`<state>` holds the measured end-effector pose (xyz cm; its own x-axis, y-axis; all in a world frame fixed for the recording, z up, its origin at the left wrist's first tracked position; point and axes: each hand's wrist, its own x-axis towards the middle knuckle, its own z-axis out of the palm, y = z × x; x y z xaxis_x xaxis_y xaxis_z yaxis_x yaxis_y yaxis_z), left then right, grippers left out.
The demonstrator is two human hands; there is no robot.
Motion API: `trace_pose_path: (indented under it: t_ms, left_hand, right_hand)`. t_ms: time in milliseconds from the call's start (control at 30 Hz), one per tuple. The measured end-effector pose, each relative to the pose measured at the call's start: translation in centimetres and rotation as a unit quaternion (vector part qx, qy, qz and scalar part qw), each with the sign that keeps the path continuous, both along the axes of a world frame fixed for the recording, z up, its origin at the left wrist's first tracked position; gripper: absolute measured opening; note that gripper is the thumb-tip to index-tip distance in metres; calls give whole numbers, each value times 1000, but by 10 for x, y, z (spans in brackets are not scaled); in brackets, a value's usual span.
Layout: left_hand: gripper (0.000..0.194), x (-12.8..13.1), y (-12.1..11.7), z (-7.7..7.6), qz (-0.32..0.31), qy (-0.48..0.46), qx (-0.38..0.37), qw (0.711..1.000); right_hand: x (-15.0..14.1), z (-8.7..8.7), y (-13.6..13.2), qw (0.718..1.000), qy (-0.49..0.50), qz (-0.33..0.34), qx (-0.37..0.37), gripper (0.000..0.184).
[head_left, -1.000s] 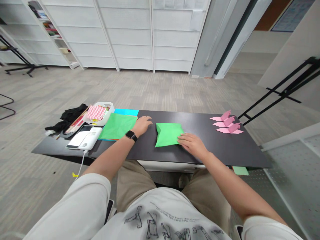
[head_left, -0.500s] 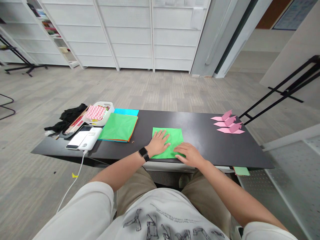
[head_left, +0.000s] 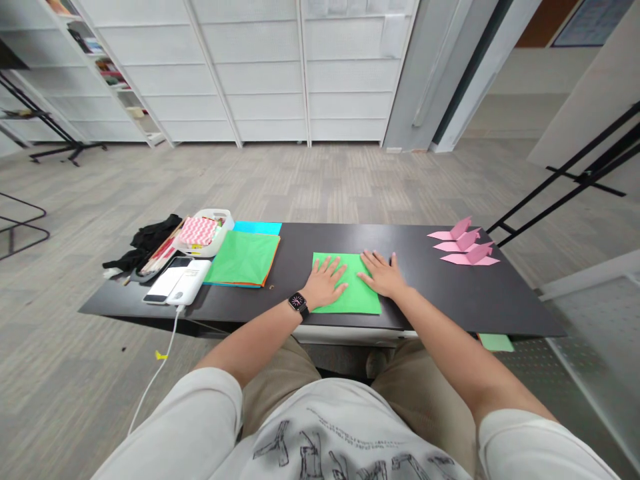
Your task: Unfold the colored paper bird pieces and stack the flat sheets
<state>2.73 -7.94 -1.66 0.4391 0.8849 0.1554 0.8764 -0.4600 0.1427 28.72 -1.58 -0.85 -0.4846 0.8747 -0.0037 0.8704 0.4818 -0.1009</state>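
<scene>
A green sheet of paper (head_left: 353,293) lies flat on the dark table in front of me. My left hand (head_left: 324,283) rests on its left part with the fingers spread, and a black watch sits on that wrist. Over the sheet's upper right edge lies my right hand (head_left: 383,275), fingers stretched out and apart, partly on the table. Neither hand grips anything. Three pink folded paper birds (head_left: 465,245) stand in a slanting row on the right side of the table.
To the left lies a stack of coloured paper (head_left: 245,257), green on top. Beside it are a white basket (head_left: 224,227) holding a pink checked cloth, a phone (head_left: 167,280), a white power bank (head_left: 190,281) with a cable, and black cloth (head_left: 150,240). The table's front edge (head_left: 440,331) is close to me.
My right hand has moved from the sheet's lower right to its upper right edge, and its fingers have straightened. My left hand stays on the paper. The view has shifted slightly.
</scene>
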Motion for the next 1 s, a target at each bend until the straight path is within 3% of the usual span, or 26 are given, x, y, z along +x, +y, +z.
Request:
trace_pose_path:
  t_ms: [100, 200, 300, 433, 633, 700, 867, 1000]
  left_hand:
    - [69, 0, 1, -1, 2, -6, -2, 1000]
    - [70, 2, 2, -1, 8, -14, -4, 1000]
    - [70, 1, 6, -1, 16, -18, -9, 1000]
    - [75, -13, 15, -3, 38, -25, -16, 999]
    - [75, -38, 24, 6, 156, -43, 18, 987]
    - [75, -36, 19, 14, 124, -45, 39, 991]
    - [72, -17, -4, 19, -115, -15, -1, 993]
    - [80, -12, -16, 9, -132, 12, -21, 991]
  right_hand:
    - [8, 9, 7, 994, 14, -109, 20, 74]
    - [1, 12, 2, 997, 35, -29, 58, 74]
    - [-8, 6, -8, 997, 13, 64, 36, 77]
    - [-11, -4, -13, 998, -10, 55, 7, 79]
    - [-8, -8, -10, 998, -6, 55, 15, 80]
    - [-9, -9, -10, 998, -1, 56, 17, 80]
    - [-10, -9, -11, 998, -2, 56, 12, 78]
    - [-10, -4, -10, 999, -7, 51, 1, 76]
